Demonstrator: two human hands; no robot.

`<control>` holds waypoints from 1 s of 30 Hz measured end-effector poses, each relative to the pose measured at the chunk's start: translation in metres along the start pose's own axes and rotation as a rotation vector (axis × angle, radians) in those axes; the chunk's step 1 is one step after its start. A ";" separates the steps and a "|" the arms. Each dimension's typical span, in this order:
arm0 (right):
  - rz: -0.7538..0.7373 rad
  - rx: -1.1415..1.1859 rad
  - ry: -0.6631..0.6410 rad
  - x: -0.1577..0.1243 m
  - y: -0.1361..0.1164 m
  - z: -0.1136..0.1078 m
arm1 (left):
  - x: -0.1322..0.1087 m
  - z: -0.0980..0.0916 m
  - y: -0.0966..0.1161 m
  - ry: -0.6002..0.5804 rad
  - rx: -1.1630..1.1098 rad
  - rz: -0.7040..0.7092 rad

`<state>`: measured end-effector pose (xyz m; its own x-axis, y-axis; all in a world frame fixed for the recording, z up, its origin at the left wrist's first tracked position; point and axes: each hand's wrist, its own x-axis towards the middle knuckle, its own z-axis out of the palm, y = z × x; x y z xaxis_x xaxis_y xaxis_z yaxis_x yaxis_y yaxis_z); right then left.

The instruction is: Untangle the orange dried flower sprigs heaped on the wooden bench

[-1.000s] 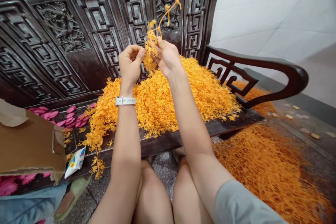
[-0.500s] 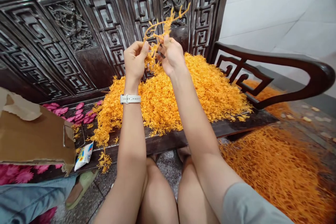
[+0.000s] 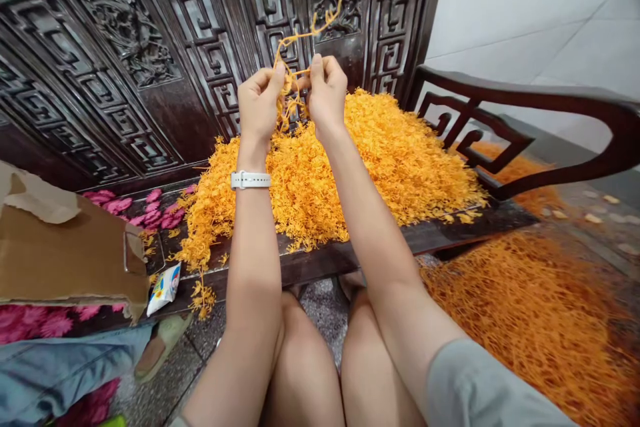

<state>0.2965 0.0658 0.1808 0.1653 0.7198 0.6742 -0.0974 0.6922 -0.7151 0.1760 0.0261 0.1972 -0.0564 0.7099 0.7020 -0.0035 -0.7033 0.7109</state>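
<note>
My left hand (image 3: pixel 259 101), with a white watch strap (image 3: pixel 251 179) at the wrist, pinches a thin, branching yellow-orange strand (image 3: pixel 299 35) that looks like plastic. One end of the strand sticks up past the fingers, and a tangle of small frilly pieces hangs between the hands. My right hand (image 3: pixel 329 90) has thumb and fingers closed on a side stem of that strand, a short way to the right. Under both hands spreads a large heap of small yellow-orange flower-like pieces (image 3: pixel 310 193) on a dark wooden bench (image 3: pixel 320 260).
The bench's carved back (image 3: pixel 170 120) rises behind, and its curved armrest (image 3: pixel 540 100) is at right. Orange stems (image 3: pixel 525 307) pile on the floor. At left are a cardboard box (image 3: pixel 70 247), pink flower pieces (image 3: pixel 155 210), a small white packet (image 3: pixel 165 288) and another person's jeans-clad leg (image 3: pixel 70 367).
The frilly pieces on the strand's upper part are gone, leaving it barer. My right hand has closed from loosely spread fingers to a pinch on a stem.
</note>
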 end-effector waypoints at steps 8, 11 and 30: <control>0.398 0.161 -0.236 -0.014 -0.040 -0.003 | 0.003 -0.008 -0.006 0.170 0.029 0.054; 0.408 0.223 -0.211 -0.013 -0.044 -0.004 | 0.005 -0.012 -0.014 0.167 0.052 0.054; -0.091 -0.774 -0.474 -0.021 -0.101 -0.016 | -0.017 -0.052 -0.008 0.137 0.613 0.079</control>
<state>0.3188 -0.0200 0.2356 -0.2972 0.7288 0.6168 0.6105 0.6418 -0.4641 0.1252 0.0174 0.1777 -0.1611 0.6171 0.7702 0.5758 -0.5750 0.5812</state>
